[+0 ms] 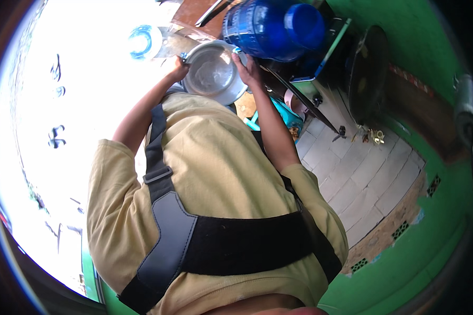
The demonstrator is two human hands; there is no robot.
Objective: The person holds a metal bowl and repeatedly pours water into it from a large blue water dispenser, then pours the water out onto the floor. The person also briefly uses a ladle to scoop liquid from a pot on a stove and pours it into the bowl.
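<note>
A wide metal pot [213, 71] is held between my two hands in front of my belly, at the top of the view. Its inside shows a pale, shiny bottom; whether it holds liquid is hard to tell. My left hand [178, 71] grips the pot's left side near the rim. On the opposite side, my right hand [247, 71] has its thumb up along the rim, with the other fingers mostly hidden. Small blue-and-white bits show at both grips, too small to name. Just beyond my right hand lies a large blue water jug [268, 29] on its side.
A clear container with a blue ring [142, 41] stands in glare beyond my left hand. Right of my right forearm are a teal container [285, 114], a pink container [293, 102] and a dark round object [368, 75]. Several sandals [57, 136] lie far left. Grey tiles [351, 169] meet a green wall [402, 267].
</note>
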